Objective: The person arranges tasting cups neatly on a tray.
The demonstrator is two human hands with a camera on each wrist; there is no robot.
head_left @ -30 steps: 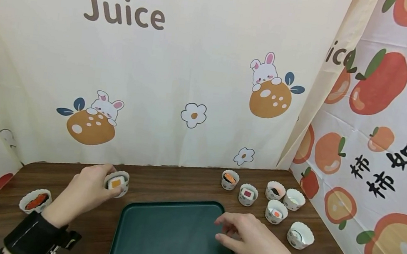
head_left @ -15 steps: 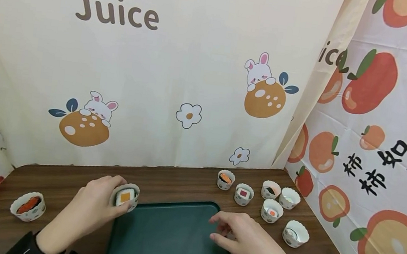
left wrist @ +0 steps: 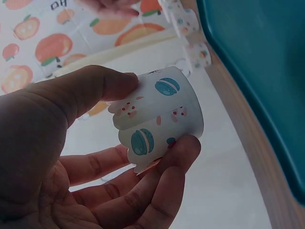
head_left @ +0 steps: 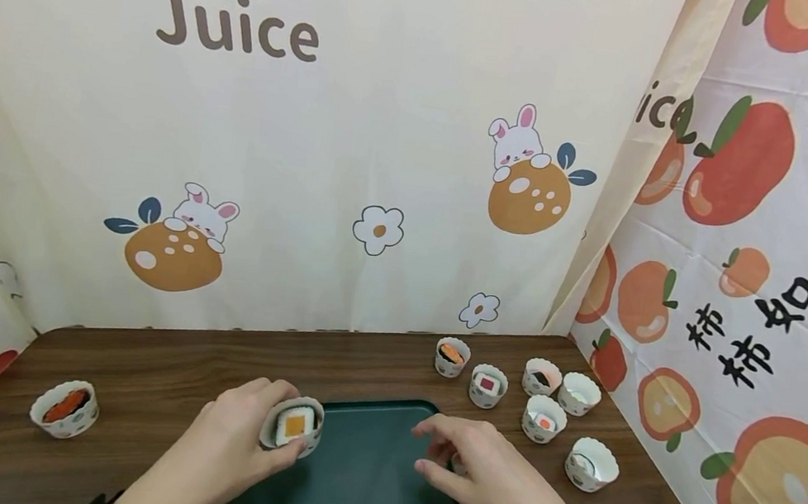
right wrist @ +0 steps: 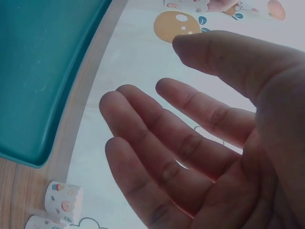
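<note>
My left hand [head_left: 233, 440] grips a white scallop-edged paper cup [left wrist: 159, 117] between thumb and fingers, over the left part of the dark green tray [head_left: 363, 480]. Inside the cup sits a piece of sushi [head_left: 295, 425], white with an orange-yellow square centre. Blue macarons are printed on the cup's side, as the left wrist view shows. My right hand [head_left: 491, 474] hovers over the tray's right edge. Its fingers are relaxed and hold nothing; thumb and fingers stand apart in the right wrist view.
At the far left of the wooden table [head_left: 158, 374] stands a cup with red-topped sushi [head_left: 64, 407]. Several more cups stand right of the tray, among them one with orange-topped sushi [head_left: 451, 356] and a white cup [head_left: 592, 465]. Printed curtains [head_left: 311, 150] close off the back and right.
My left hand has carried the cup rightward and nearer, from above the table left of the tray to over the tray. The right hand has stayed nearly in place.
</note>
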